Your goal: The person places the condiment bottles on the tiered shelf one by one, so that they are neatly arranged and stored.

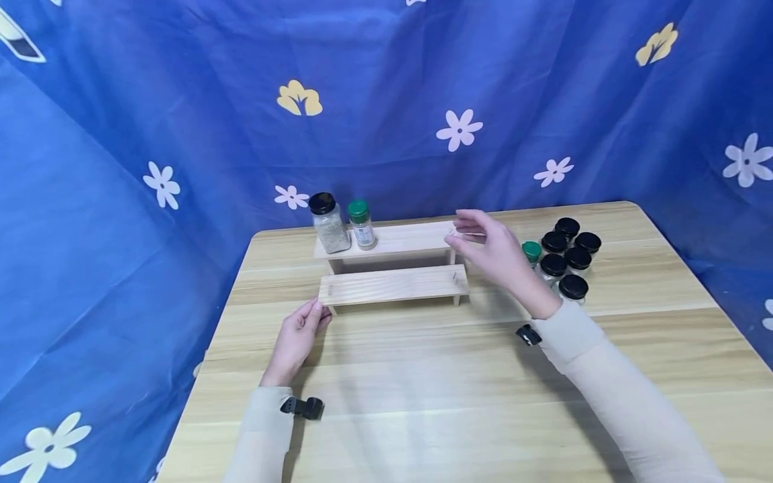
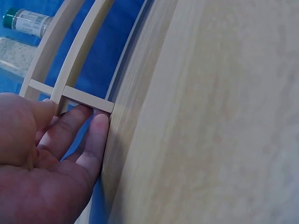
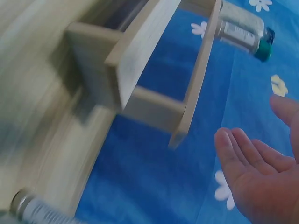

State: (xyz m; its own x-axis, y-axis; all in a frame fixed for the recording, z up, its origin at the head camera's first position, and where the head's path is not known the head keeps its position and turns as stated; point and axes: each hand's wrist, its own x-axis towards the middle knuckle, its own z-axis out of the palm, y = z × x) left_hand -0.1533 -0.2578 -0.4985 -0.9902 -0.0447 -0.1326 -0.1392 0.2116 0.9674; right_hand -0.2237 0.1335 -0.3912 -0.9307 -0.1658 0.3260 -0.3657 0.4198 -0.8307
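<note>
A two-step wooden rack stands toward the back of the table. My left hand holds the left end of its lower step, thumb at the board's edge and fingers against the leg. My right hand is beside the right end of the upper step, fingers apart and relaxed; in the right wrist view nothing lies between them. On the upper step's left part stand a larger black-lidded jar of pale contents and a small green-lidded spice jar with a white label.
Right of the rack, several black-lidded jars stand close together, with a green-lidded jar at their left side, partly behind my right hand. A blue flowered curtain hangs along the back edge of the wooden table.
</note>
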